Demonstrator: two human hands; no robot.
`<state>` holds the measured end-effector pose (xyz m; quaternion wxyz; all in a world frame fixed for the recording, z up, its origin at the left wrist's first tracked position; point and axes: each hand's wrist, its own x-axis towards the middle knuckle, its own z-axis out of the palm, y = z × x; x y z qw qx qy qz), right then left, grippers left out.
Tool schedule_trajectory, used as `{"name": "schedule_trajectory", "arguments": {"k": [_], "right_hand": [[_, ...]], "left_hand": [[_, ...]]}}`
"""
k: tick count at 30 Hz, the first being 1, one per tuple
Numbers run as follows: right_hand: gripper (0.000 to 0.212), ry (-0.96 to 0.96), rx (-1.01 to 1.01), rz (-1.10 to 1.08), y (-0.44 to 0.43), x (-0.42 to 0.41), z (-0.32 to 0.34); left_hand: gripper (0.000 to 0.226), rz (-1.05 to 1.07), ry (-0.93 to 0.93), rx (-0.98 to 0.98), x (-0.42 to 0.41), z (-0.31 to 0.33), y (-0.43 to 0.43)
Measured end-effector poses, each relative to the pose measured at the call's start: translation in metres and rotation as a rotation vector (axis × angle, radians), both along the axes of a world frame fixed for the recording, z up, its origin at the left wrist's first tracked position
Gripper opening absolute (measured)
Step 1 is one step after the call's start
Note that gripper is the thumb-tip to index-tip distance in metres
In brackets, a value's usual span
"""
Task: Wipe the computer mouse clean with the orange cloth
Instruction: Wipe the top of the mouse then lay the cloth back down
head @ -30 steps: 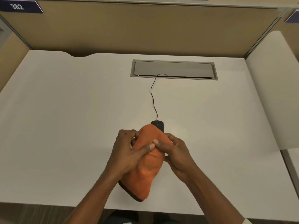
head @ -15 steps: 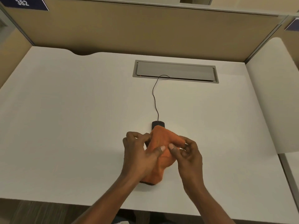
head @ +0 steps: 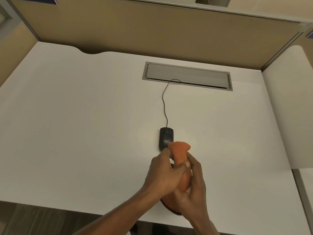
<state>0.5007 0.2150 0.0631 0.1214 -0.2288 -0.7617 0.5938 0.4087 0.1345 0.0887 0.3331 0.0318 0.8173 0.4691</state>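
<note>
Head camera, looking down on a white table: the black computer mouse sits flat near the middle, and its thin cable runs away to a grey cable hatch at the far side. Just near and to the right of it, the orange cloth is gathered into a wad between both hands. The left hand curls round it from the left with the thumb laid across, and the right hand clasps it from the right. The wad's far tip overlaps the mouse's near right corner in this view; whether it touches cannot be told.

The cloth looks soft and thick, probably microfibre, so it should mould to the mouse's curved shell and grip it rather than slide. The mouse is likely light, with a smooth hard shell, and tethered only by a slack cable, so a firm rub would probably shove it across the table. One hand is best placed pinching its two long sides, leaving the top free for the cloth.
</note>
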Motion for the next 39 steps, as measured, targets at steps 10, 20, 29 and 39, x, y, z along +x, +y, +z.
{"name": "schedule_trajectory", "arguments": {"k": [10,20,29,39], "right_hand": [[0.069,-0.193,0.422,-0.009,0.073,-0.038,-0.039],[0.079,-0.326,0.906,0.336,0.098,-0.11,-0.062],[0.081,-0.42,1.039,0.562,0.083,-0.122,-0.074],[0.091,-0.397,1.32,0.763,0.083,-0.059,-0.076]], "left_hand": [[0.048,-0.02,0.437,-0.117,-0.077,-0.069,-0.036],[0.148,-0.35,0.344,-0.051,-0.109,-0.129,-0.022],[0.157,-0.297,0.35,0.051,-0.111,-0.145,-0.015],[0.15,-0.323,0.43,0.07,-0.113,-0.153,-0.019]]}}
